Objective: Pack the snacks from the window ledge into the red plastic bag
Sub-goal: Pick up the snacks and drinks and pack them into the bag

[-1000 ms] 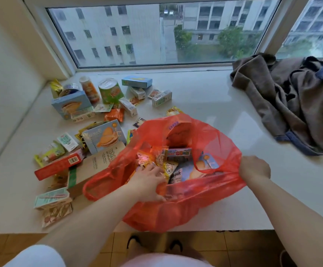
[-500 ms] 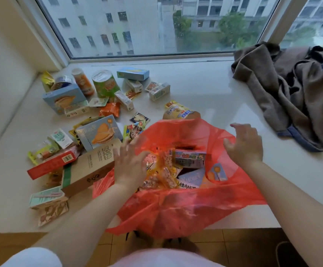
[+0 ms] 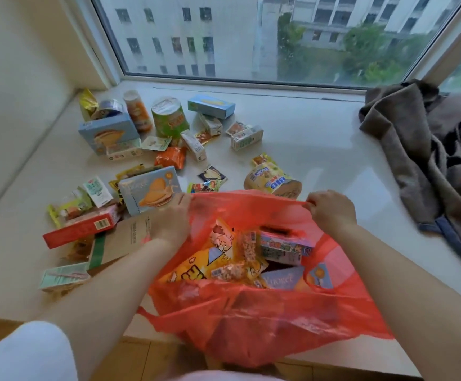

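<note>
The red plastic bag [image 3: 265, 320] sits at the ledge's front edge, its mouth spread wide, with several snack packets and small boxes inside. My left hand [image 3: 170, 221] grips the bag's far rim at the left. My right hand [image 3: 331, 209] pinches the same rim at the right. Just beyond the rim lies a yellow snack cup [image 3: 273, 181] on its side. Many snacks lie on the white window ledge [image 3: 320, 149] to the left: a blue biscuit box [image 3: 149, 189], a long red box [image 3: 80, 229], a brown carton [image 3: 124, 240], a green can [image 3: 170, 116].
A crumpled brown-grey cloth [image 3: 430, 160] covers the ledge's right end. The window glass runs along the back and a wall closes the left side. More small boxes and packets lie at the back left by the corner. Wooden floor shows below the ledge edge.
My left hand came out of the bag and my right let go of the near side; both rose to the far rim and took hold, spreading the mouth wider. The view tilted closer.
</note>
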`<state>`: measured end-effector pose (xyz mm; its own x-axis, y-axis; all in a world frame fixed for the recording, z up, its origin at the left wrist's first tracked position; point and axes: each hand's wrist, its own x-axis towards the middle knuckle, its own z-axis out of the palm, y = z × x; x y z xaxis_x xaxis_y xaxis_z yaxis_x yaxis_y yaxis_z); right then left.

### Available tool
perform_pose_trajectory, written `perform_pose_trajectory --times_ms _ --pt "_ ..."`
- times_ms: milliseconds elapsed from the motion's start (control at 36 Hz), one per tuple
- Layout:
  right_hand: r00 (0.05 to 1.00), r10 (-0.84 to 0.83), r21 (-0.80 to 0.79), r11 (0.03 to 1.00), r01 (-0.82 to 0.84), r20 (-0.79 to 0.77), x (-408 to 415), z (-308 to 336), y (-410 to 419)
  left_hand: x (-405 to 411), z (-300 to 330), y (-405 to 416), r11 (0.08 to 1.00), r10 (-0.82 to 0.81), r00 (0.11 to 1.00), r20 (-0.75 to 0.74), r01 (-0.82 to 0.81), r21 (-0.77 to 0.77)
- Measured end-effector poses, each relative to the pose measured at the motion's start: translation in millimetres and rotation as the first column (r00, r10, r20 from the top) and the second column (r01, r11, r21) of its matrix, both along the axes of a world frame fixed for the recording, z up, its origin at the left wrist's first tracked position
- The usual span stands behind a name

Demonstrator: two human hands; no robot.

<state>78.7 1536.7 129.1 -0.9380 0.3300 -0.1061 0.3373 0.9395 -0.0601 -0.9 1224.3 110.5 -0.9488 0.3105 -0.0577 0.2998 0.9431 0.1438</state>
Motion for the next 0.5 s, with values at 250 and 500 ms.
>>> perform_pose_trajectory --times_ms 250,500 --pt "0.993 -0.119 -0.036 0.992 0.119 0.002 14 4 22 -16 25 49 0.993 -0.088 0.995 0.050 0.091 -0.075" --pt "0.982 0.147 -0.132 0.978 -0.163 -0.121 -14 10 -41 -3 6 -7 0.989 -0.144 0.982 0.125 0.146 -0.008"
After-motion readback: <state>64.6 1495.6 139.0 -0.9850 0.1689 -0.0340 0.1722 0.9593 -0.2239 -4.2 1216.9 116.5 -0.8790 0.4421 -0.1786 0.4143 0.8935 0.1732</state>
